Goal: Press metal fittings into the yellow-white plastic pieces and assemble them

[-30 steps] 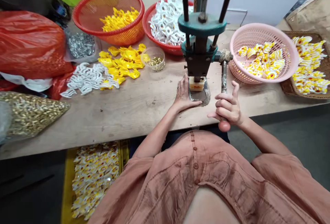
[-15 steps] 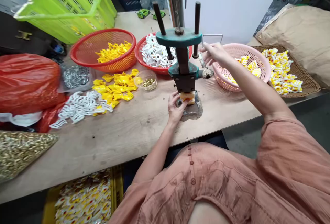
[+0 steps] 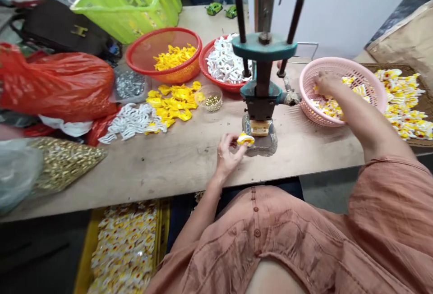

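Observation:
A green and dark hand press (image 3: 262, 82) stands on the wooden table (image 3: 176, 158), with a small block (image 3: 260, 127) on its base. My left hand (image 3: 227, 154) is just left of that base and pinches a yellow and white plastic piece (image 3: 245, 139). My right hand (image 3: 325, 82) reaches into the pink basket (image 3: 341, 66) of yellow and white pieces; its fingers are buried among them, so I cannot make out whether they grip one.
Two red baskets hold yellow parts (image 3: 174, 56) and white parts (image 3: 225, 62). Loose yellow parts (image 3: 176, 102), white parts (image 3: 131, 120) and a small bowl of rivets (image 3: 212, 100) lie left of the press. A wicker tray (image 3: 406, 100), red bag (image 3: 61, 84), green crate (image 3: 135, 1) and floor crate (image 3: 125, 244) surround them.
My right hand left the press lever and went down into the pink basket. My left hand drew the yellow and white piece off the press base toward me.

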{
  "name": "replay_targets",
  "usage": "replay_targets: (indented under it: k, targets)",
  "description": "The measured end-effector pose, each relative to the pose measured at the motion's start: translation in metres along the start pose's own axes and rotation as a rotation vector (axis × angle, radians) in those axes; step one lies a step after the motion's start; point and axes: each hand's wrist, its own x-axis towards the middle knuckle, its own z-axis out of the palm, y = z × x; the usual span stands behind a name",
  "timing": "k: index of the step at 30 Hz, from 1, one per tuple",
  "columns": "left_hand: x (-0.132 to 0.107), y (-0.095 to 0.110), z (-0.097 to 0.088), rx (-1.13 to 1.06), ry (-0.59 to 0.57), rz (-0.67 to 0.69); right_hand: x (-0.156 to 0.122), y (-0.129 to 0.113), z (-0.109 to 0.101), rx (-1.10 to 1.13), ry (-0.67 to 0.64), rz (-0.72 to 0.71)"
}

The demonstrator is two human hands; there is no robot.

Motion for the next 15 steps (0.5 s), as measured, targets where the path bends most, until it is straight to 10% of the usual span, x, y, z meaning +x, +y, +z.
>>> replay_targets:
  k: [4,8,12,15]
  targets:
    - [-0.014,-0.041,-0.056,0.179,0.131,-0.216,0.004,0.021,-0.015,0.117,0.073,0.024]
    - [-0.016,-0.058,-0.089,0.359,0.121,-0.315,-0.069,0.000,-0.045,0.660,0.362,-0.191]
    - [-0.014,-0.017,-0.070,0.362,0.118,0.009,-0.172,-0.074,-0.040,1.163,0.055,-0.355]
    - [-0.020,0.022,-0.026,0.059,-0.235,0.274,-0.216,-0.134,0.003,1.319,-0.343,-0.233]
